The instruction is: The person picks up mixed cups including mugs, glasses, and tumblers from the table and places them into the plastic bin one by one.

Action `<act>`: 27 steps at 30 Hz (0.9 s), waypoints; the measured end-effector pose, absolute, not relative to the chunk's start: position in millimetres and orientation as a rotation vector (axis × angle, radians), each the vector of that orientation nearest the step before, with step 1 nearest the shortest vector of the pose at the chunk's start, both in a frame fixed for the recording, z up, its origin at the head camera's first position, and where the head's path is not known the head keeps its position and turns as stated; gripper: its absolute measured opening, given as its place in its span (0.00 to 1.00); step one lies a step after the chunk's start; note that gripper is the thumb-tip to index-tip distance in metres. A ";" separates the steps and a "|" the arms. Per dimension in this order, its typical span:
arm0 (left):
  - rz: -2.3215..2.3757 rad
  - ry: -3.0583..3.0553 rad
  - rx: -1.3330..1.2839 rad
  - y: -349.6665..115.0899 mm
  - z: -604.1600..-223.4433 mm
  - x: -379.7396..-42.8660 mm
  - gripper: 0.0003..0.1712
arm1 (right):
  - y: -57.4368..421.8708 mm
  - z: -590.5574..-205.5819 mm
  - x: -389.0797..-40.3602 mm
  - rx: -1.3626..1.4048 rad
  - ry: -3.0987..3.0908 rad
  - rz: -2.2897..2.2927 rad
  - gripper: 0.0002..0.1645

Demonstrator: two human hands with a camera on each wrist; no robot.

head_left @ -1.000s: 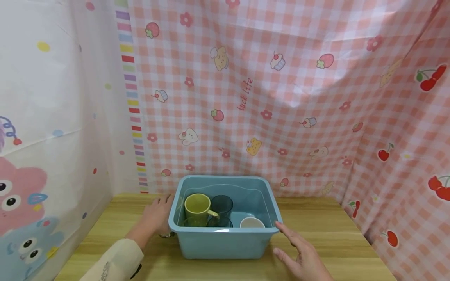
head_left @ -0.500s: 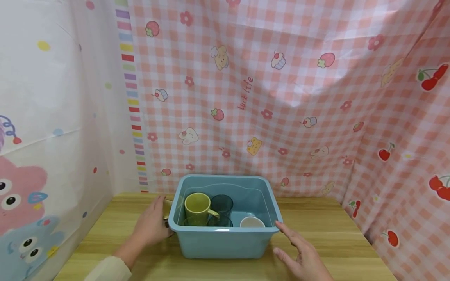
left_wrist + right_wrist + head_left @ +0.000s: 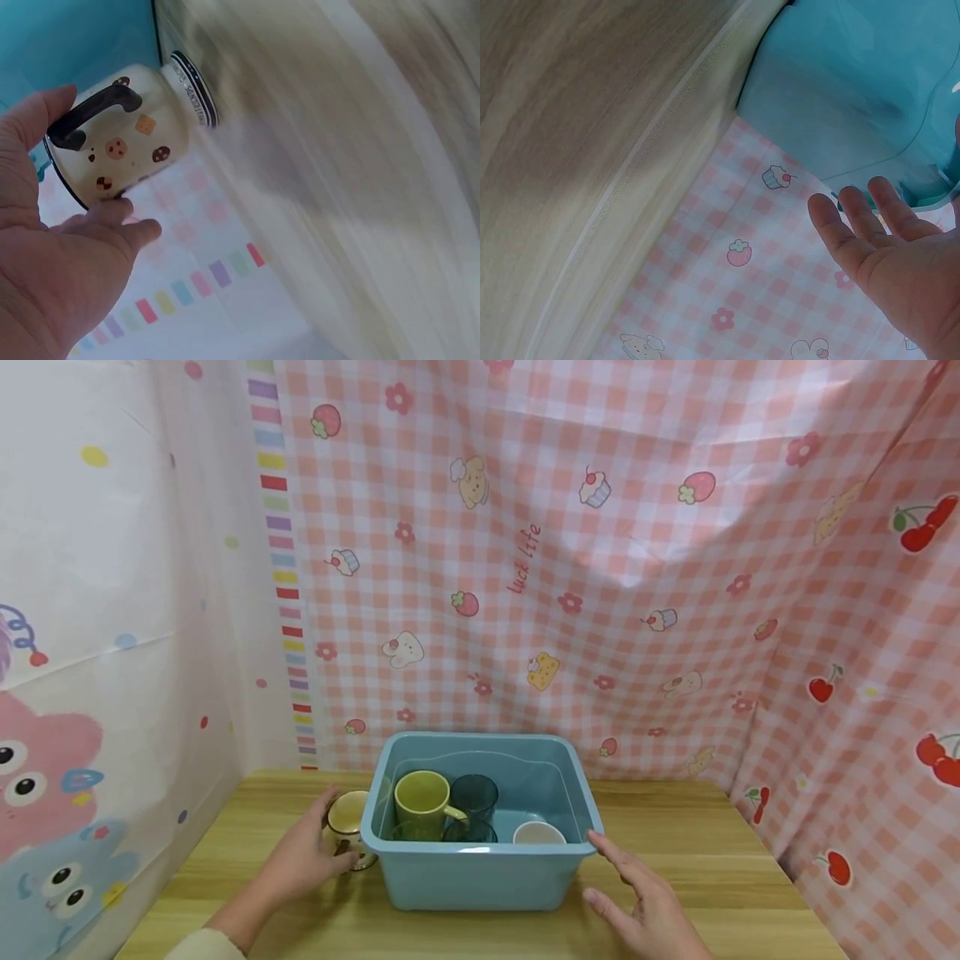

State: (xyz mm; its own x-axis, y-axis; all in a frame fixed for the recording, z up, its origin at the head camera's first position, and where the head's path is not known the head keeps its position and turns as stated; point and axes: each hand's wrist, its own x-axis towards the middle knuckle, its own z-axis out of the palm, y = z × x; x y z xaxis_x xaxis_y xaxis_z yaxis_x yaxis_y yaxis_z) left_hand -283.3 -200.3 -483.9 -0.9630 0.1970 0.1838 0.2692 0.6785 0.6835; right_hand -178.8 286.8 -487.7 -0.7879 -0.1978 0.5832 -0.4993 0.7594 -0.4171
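Observation:
A cream mug [image 3: 350, 811] with cookie prints and a dark handle stands upright on the left side of the blue bin [image 3: 480, 881]. My left hand [image 3: 298, 853] holds it around the upper part, thumb in front and fingers at the far side. In the left wrist view, the thumb lies by the mug's handle [image 3: 97, 112] and the fingertips are at its rim. My right hand [image 3: 647, 902] has its fingers extended, the index fingertip touching the bin's front right corner. Inside the bin are a yellow-green mug [image 3: 422, 797], dark glasses [image 3: 476, 793] and a white cup [image 3: 538, 834].
The bin stands on a wooden table [image 3: 675, 852], close to a pink checked cloth [image 3: 525, 693] hanging behind. A white printed cloth [image 3: 135, 610] hangs on the left and a cherry-print cloth [image 3: 862, 777] on the right.
My left hand has drawn back toward the left and front, and the cream mug, mostly hidden before, has come out from beside the bin. The right hand and bin have stayed in place.

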 end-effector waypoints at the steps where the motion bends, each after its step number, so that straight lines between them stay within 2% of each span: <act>1: -1.171 -2.791 -0.394 -201.4 -484.1 -283.1 0.59 | 286.9 -487.9 -178.9 0.518 -2.442 0.778 0.45; 19: -1.413 -2.821 -0.294 -223.4 -492.2 -276.0 0.50 | 287.9 -489.9 -180.3 0.534 -2.437 0.765 0.46; 22: -1.466 -2.811 -0.261 -226.0 -494.3 -274.3 0.46 | 287.9 -490.0 -180.4 0.530 -2.437 0.769 0.46; 27: -1.417 -2.821 -0.225 -228.4 -495.0 -271.3 0.31 | 287.6 -489.5 -180.4 0.537 -2.428 0.773 0.46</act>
